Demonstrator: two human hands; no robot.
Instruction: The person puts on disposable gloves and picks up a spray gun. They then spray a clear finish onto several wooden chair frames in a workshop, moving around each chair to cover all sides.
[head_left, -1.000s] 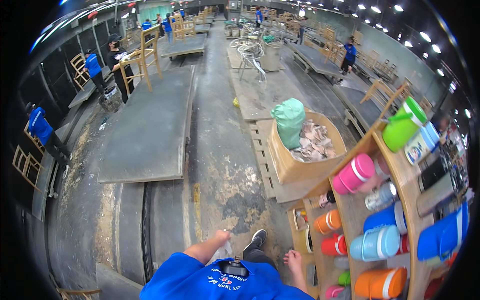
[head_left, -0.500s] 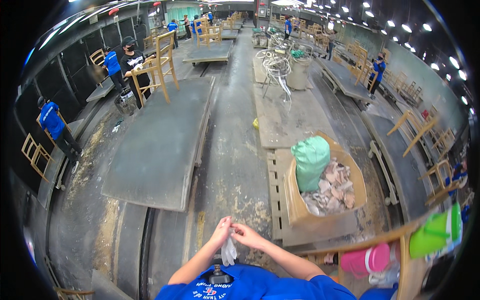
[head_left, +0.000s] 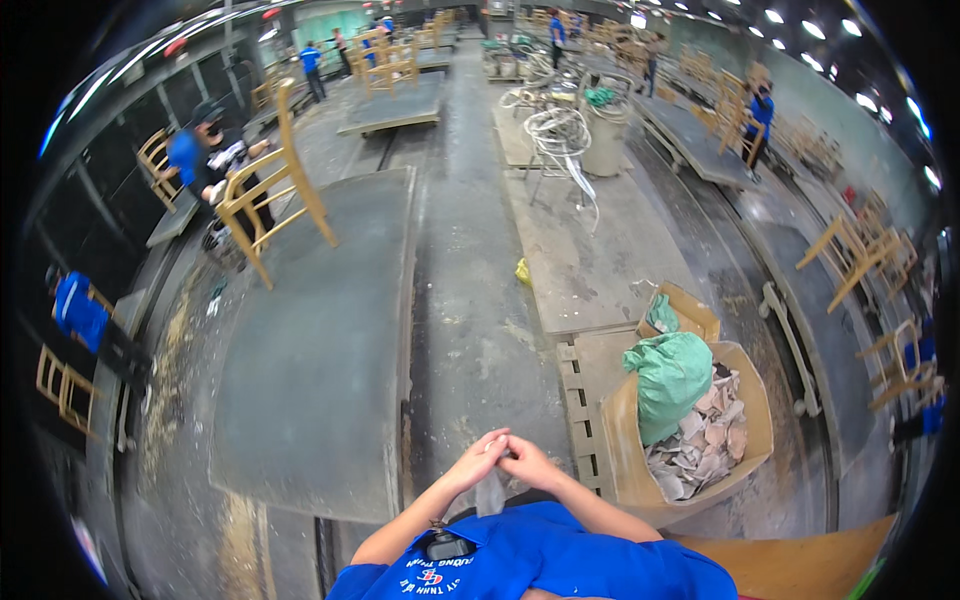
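Left hand [head_left: 476, 463] grips a whitish glove [head_left: 489, 495] hanging just below, the right hand [head_left: 531, 465] alongside, its grip unclear.

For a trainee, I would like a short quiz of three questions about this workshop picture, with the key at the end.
1. Which colour is the sack in the larger carton? A red, B green, C black.
2. True or false: the left hand and right hand are wide apart.
3. Complete: at the far end of the nearest grey platform is a wooden ____.

Key: 1. B. 2. False; they are close together, above a limp pale item. 3. Chair.
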